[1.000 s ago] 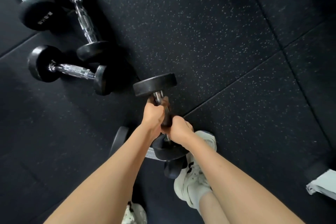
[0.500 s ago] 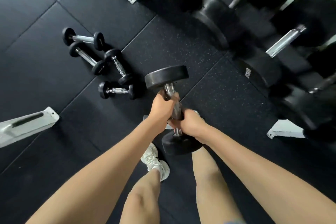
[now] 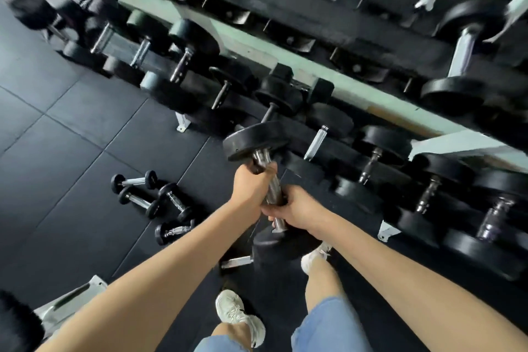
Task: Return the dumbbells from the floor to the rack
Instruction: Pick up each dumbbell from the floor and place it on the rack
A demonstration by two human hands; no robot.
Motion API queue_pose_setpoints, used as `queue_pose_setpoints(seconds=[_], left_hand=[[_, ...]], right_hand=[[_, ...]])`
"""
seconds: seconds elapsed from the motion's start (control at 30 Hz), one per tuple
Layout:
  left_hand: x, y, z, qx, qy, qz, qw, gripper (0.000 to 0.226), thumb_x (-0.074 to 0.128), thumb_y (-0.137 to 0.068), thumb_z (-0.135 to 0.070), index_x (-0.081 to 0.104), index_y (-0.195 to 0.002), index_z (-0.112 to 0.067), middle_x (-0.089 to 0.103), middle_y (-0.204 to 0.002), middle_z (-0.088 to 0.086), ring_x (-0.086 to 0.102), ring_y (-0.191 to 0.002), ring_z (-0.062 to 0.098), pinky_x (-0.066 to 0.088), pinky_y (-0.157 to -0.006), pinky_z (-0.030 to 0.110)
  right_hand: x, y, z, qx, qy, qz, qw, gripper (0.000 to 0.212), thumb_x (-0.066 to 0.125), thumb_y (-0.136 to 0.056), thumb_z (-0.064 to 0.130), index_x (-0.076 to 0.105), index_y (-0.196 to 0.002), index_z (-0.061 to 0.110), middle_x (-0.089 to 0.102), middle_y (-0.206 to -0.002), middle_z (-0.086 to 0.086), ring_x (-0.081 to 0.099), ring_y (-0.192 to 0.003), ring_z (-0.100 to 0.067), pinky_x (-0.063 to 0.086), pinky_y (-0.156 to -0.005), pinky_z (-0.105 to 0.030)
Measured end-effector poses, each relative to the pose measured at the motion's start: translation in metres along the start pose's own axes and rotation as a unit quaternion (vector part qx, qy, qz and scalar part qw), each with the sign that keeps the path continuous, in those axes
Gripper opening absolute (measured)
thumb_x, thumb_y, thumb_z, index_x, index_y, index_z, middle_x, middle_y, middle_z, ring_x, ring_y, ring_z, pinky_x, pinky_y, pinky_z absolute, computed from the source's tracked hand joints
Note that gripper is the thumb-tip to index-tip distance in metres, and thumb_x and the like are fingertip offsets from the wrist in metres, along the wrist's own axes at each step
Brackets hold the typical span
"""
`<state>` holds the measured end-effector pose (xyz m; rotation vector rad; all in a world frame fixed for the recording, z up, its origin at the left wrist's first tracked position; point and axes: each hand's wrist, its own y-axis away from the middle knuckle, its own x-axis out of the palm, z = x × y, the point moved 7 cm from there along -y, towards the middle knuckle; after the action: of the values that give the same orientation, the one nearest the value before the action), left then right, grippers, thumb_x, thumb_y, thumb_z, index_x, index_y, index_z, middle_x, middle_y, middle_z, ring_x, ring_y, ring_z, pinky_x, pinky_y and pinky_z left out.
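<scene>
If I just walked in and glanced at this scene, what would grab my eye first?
Dead centre, a big black dumbbell with a chrome handle is held off the floor, the left hand and right hand both wrapped around its handle. Behind it, a long rack of black dumbbells runs across the top. Four small chrome-handled dumbbells lie on the dark rubber floor to the left.

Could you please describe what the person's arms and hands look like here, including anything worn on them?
Both arms are bare for their whole visible length: no sleeves come into view. The left hand and right hand wear no gloves, and I see no watch, bracelet or ring on them, though slight blur could hide small details.
</scene>
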<state>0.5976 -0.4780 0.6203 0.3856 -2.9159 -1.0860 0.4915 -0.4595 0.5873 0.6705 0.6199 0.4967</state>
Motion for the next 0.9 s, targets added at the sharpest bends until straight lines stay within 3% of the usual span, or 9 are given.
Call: queue_pose_setpoints(seconds=[0.13, 0.3, 0.47, 0.6, 0.67, 0.8, 0.9], left_hand=[[0.072, -0.015, -0.055, 0.017, -0.019, 0.009, 1.0, 0.014, 0.063, -0.088, -0.011, 0.059, -0.077, -0.019, 0.063, -0.079, 0.001, 0.061, -0.084, 0.022, 0.049, -0.067, 0.029], [0.157, -0.044, -0.112, 0.029, -0.044, 0.03, 0.998, 0.008, 0.065, -0.085, -0.014, 0.061, -0.08, -0.017, 0.07, -0.093, 0.014, 0.067, -0.093, 0.029, 0.055, -0.089, 0.044], [0.218, -0.079, -0.16, 0.053, -0.078, 0.047, 0.994, 0.006, 0.066, -0.086, -0.018, 0.062, -0.088, -0.013, 0.069, -0.097, 0.013, 0.068, -0.097, 0.03, 0.055, -0.09, 0.043], [0.253, -0.118, -0.188, 0.061, -0.091, 0.075, 0.991, 0.012, 0.065, -0.086, -0.015, 0.062, -0.097, -0.01, 0.069, -0.102, 0.016, 0.067, -0.099, 0.032, 0.053, -0.093, 0.045], [0.267, -0.141, -0.201, 0.071, -0.114, 0.086, 0.987, 0.019, 0.064, -0.086, -0.014, 0.062, -0.104, -0.007, 0.067, -0.101, 0.013, 0.065, -0.099, 0.03, 0.052, -0.095, 0.043], [0.292, -0.189, -0.22, 0.068, -0.153, 0.122, 0.978, 0.014, 0.066, -0.085, -0.015, 0.062, -0.098, -0.011, 0.069, -0.106, 0.015, 0.066, -0.102, 0.032, 0.051, -0.096, 0.045], [0.31, -0.222, -0.236, 0.079, -0.201, 0.142, 0.966, 0.013, 0.066, -0.085, -0.015, 0.061, -0.096, -0.011, 0.069, -0.106, 0.014, 0.065, -0.104, 0.03, 0.051, -0.096, 0.042]], right_hand=[[-0.084, -0.008, -0.001, -0.001, -0.017, -0.021, 1.0, 0.026, 0.068, -0.08, 0.045, 0.061, -0.097, 0.027, 0.076, -0.092, 0.0, 0.069, -0.092, -0.021, 0.053, -0.09, -0.041], [-0.185, -0.027, -0.003, -0.004, -0.023, -0.047, 0.999, 0.028, 0.065, -0.083, 0.042, 0.065, -0.101, 0.02, 0.075, -0.095, -0.002, 0.069, -0.094, -0.022, 0.052, -0.091, -0.041], [-0.26, -0.055, -0.001, -0.017, -0.056, -0.095, 0.994, 0.043, 0.067, -0.069, 0.048, 0.065, -0.103, 0.021, 0.075, -0.094, -0.004, 0.069, -0.092, -0.024, 0.053, -0.089, -0.045], [-0.3, -0.086, -0.001, -0.001, -0.089, -0.121, 0.989, 0.027, 0.067, -0.073, 0.045, 0.065, -0.092, 0.026, 0.072, -0.088, 0.002, 0.068, -0.089, -0.023, 0.055, -0.085, -0.043], [-0.314, -0.105, 0.003, 0.004, -0.118, -0.132, 0.984, 0.03, 0.067, -0.072, 0.044, 0.067, -0.092, 0.022, 0.073, -0.087, 0.002, 0.069, -0.089, -0.022, 0.055, -0.087, -0.044], [-0.335, -0.144, 0.006, 0.018, -0.172, -0.155, 0.973, 0.044, 0.061, -0.058, 0.051, 0.069, -0.088, 0.02, 0.074, -0.083, -0.002, 0.07, -0.085, -0.023, 0.055, -0.087, -0.049], [-0.351, -0.169, 0.011, 0.036, -0.218, -0.182, 0.958, 0.038, 0.066, -0.066, 0.039, 0.069, -0.086, 0.008, 0.075, -0.083, -0.01, 0.07, -0.078, -0.023, 0.054, -0.077, -0.044]])
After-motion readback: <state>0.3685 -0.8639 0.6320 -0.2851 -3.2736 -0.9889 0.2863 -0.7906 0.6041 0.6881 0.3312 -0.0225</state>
